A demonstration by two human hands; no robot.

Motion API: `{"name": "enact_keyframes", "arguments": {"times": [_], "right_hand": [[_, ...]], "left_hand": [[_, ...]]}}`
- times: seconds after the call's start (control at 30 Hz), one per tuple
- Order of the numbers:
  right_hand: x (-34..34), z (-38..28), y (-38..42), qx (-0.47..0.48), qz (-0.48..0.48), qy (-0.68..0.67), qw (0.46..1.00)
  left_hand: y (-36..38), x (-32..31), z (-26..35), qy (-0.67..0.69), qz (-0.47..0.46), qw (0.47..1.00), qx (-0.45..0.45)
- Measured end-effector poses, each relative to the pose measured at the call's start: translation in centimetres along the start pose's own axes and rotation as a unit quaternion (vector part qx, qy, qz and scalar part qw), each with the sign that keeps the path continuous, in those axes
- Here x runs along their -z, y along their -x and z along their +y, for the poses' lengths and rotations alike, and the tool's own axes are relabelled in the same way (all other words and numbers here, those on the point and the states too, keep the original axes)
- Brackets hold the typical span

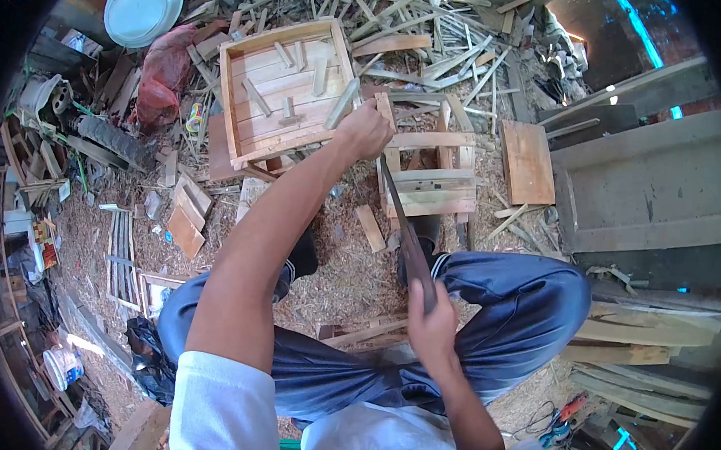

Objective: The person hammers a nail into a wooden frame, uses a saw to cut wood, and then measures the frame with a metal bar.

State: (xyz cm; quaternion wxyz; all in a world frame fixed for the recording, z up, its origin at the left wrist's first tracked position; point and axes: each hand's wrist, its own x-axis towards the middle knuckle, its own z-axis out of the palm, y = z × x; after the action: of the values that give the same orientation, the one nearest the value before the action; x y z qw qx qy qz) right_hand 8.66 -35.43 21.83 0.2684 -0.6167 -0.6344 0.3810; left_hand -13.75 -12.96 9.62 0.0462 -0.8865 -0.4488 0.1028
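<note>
My left hand (365, 131) reaches far forward, its fingers closed at the end of a pale wooden strip (385, 110). That strip is beside a small slatted wooden frame (432, 175). Between my knees, my right hand (432, 323) is wrapped round the near end of a long dark tool (412, 251), which looks like a blade. It narrows away from me, and its far tip lies just below my left hand. Left of the frame stands a shallow wooden box (227, 110) with several small wood pieces in it.
Scrap strips (466, 56) lie heaped at the top. A brown board (528, 163) and a large grey panel (648, 189) are on the right. On the left are a tyre (111, 140), a red plastic bag (161, 76) and a black bag (149, 358). Shavings cover the ground.
</note>
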Motion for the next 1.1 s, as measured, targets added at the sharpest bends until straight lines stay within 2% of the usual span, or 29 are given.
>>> {"name": "enact_keyframes", "arguments": {"times": [0.03,0.1,0.2,0.3,0.4,0.43,0.5,0.6,0.63,0.7,0.73,0.77,0.83,0.9,1.0,1.03,1.1], "right_hand": [[-1.2,-0.1,-2.1,-0.064,-0.042,0.005,0.997],[-4.2,0.9,-6.3,-0.023,-0.029,-0.016,0.999],[-2.5,-0.2,-4.3,-0.048,-0.049,-0.003,0.998],[1.9,-0.6,2.4,-0.016,-0.035,0.014,0.999],[0.6,-0.6,1.1,-0.055,-0.055,-0.015,0.997],[-0.9,-0.6,-1.1,-0.082,-0.066,0.014,0.994],[-4.0,0.6,-6.0,-0.057,-0.075,-0.019,0.995],[-2.7,0.0,-4.2,-0.079,-0.079,-0.018,0.994],[-0.9,-0.5,-1.9,-0.079,-0.083,0.019,0.993],[1.4,-0.8,2.2,0.023,-0.005,-0.017,1.000],[1.2,-0.5,1.9,0.023,-0.010,-0.017,1.000],[0.9,-0.6,1.6,-0.015,-0.028,-0.007,0.999],[-1.5,0.3,-1.7,-0.080,-0.059,0.005,0.995],[-4.1,0.4,-6.9,-0.080,-0.066,-0.012,0.995],[-2.4,-0.8,-4.2,-0.090,-0.077,-0.029,0.993],[-1.2,-0.1,-1.3,-0.055,-0.052,0.029,0.997],[1.6,-0.3,2.9,-0.010,-0.036,-0.019,0.999]], "left_hand": [[0.0,-0.1,0.1,0.005,0.006,1.000,0.012],[-0.1,0.3,0.2,0.005,-0.007,1.000,0.018],[0.1,1.0,0.2,0.001,-0.032,0.999,0.015],[-0.2,1.2,-0.2,-0.011,-0.029,0.999,0.007],[0.2,0.3,0.4,-0.014,-0.008,1.000,-0.010],[0.1,0.2,0.5,-0.019,-0.012,1.000,0.006],[-0.1,0.6,0.3,-0.027,-0.013,0.999,0.023],[0.0,0.6,0.3,-0.002,-0.024,0.999,0.029],[-0.1,0.5,0.2,-0.003,-0.028,0.999,0.018],[-0.2,0.6,-0.6,-0.006,-0.031,0.999,0.012],[0.0,0.6,-0.6,-0.024,-0.007,1.000,0.003],[0.2,0.3,-0.1,-0.040,0.017,0.999,-0.013],[0.1,0.3,0.5,-0.027,-0.010,1.000,0.004],[-0.2,0.7,0.5,-0.023,-0.034,0.999,0.026],[0.0,1.1,0.6,-0.013,-0.069,0.997,0.025],[-0.2,1.4,0.4,-0.016,-0.082,0.996,0.015],[-0.5,1.0,-0.5,-0.019,-0.099,0.995,0.012]]}}
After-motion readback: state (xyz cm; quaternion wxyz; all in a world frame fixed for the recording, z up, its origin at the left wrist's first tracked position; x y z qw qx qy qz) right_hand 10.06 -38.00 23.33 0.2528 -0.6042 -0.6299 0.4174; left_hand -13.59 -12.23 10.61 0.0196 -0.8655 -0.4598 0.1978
